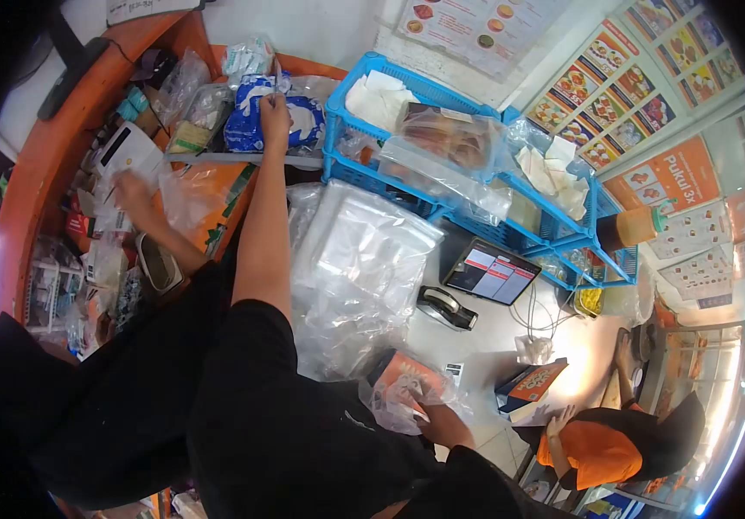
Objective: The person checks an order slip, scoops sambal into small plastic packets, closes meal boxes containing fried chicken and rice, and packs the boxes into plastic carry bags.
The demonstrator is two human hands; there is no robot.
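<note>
My left hand (275, 119) reaches far forward, its fingers closed over a blue-and-white plastic pack (305, 121) on the shelf. What they pinch there is hidden. Close to my body, my right hand (442, 422) grips a clear plastic bag (381, 405) with an orange and dark food box (409, 374) inside. Between my arms lies a thick stack of clear plastic bags (368, 251) on the white counter. A black tape dispenser (447, 308) stands beyond the box, near a tablet (492, 271) with its screen lit.
Blue plastic baskets (371, 173) hold papers and clear packs. On the left, a co-worker's hand (133, 197) is over a cluttered orange shelf (57, 173). Another person in orange and black (602, 450) works at right, past a dark and orange box (533, 385). Cables (539, 322) lie by the tablet.
</note>
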